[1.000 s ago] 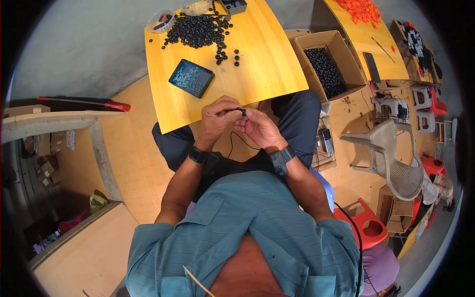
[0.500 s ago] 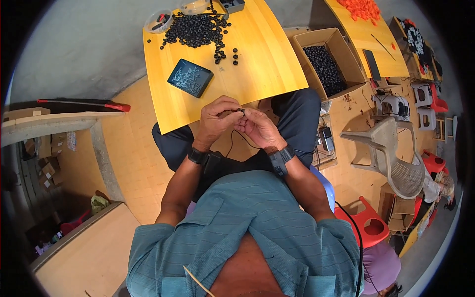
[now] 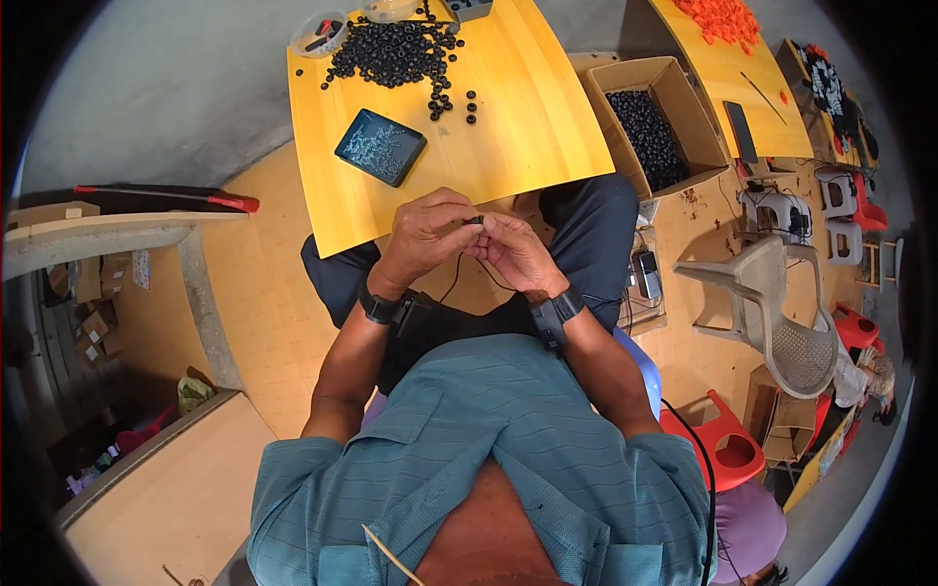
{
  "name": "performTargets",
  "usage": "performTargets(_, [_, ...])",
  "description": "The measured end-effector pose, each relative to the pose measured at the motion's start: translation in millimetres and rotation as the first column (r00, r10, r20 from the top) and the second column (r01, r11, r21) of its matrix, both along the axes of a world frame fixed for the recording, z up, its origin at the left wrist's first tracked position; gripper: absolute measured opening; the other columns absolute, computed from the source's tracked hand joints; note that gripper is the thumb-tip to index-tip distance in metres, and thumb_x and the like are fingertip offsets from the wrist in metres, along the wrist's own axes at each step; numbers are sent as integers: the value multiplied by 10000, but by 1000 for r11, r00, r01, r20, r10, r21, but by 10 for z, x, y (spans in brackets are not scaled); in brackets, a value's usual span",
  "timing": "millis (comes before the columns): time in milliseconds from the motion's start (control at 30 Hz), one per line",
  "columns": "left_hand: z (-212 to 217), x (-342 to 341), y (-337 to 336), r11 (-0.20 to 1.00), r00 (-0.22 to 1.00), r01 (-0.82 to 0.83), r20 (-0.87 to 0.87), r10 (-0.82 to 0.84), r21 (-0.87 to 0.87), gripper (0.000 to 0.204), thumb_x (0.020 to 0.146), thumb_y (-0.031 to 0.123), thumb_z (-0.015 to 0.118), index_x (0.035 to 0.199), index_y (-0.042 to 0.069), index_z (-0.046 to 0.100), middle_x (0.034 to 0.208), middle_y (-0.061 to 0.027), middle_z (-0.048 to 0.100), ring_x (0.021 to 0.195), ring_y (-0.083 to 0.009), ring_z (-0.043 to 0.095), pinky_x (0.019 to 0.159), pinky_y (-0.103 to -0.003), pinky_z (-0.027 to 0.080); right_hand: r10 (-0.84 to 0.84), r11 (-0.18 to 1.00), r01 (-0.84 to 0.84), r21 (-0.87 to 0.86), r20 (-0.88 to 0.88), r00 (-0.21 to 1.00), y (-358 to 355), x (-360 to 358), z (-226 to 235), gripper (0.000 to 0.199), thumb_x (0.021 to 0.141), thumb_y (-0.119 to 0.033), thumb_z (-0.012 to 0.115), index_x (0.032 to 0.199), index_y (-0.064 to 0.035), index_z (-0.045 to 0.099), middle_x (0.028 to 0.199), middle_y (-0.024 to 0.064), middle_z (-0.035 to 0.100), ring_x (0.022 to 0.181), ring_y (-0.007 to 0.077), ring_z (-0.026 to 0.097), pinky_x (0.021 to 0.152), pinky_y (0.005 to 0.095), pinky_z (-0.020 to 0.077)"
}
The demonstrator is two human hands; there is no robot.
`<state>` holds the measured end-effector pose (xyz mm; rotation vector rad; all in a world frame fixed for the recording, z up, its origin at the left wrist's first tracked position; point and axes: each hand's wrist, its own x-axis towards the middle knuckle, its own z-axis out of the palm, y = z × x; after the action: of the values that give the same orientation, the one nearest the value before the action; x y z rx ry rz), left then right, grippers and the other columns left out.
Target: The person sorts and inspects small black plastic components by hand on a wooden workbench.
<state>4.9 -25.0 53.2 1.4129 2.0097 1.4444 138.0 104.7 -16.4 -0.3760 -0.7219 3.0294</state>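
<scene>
My left hand (image 3: pixel 427 232) and my right hand (image 3: pixel 520 254) meet at the near edge of the yellow table, above my lap. Between their fingertips both pinch a small black part (image 3: pixel 476 221); its exact kind is too small to make out. Ahead of my left hand lies a dark square tray (image 3: pixel 400 172) with many small silvery pieces in it, perhaps screws. Farther off, a heap of small black rings (image 3: pixel 391 54) covers the far left of the table, a few of them strayed toward the middle.
A clear round tub (image 3: pixel 319 35) with red and black items stands at the table's far left corner. Right of the yellow table (image 3: pixel 528 107), a cardboard box (image 3: pixel 701 132) holds many black pieces. A grey plastic chair (image 3: pixel 757 303) and a red stool (image 3: pixel 718 444) stand on the right.
My left wrist and forearm have shifted slightly left, with the fingers still at the black part. The surroundings sit a touch lower and to the right in the picture.
</scene>
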Motion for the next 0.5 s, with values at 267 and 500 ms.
performTargets(267, [-35, 24, -13, 1000, 999, -19, 48, 19, 1, 159, 746, 27, 796, 884, 0, 721, 879, -92, 697, 784, -182, 676, 695, -273, 540, 23, 1000, -23, -17, -14, 1000, -3, 22, -26, 328, 983, -255, 594, 1186, 0, 628, 1075, 112, 695, 950, 191, 665, 877, 349, 529])
performTargets(500, [-62, 23, -11, 1000, 999, -11, 37, 10, 19, 171, 747, 20, 792, 904, 5, 728, 890, -93, 702, 781, -182, 679, 687, -274, 546, 31, 1000, -31, 0, -12, 999, 9, 29, -71, 322, 987, -254, 586, 1190, -7, 631, 1073, 98, 699, 952, 179, 665, 833, 327, 538])
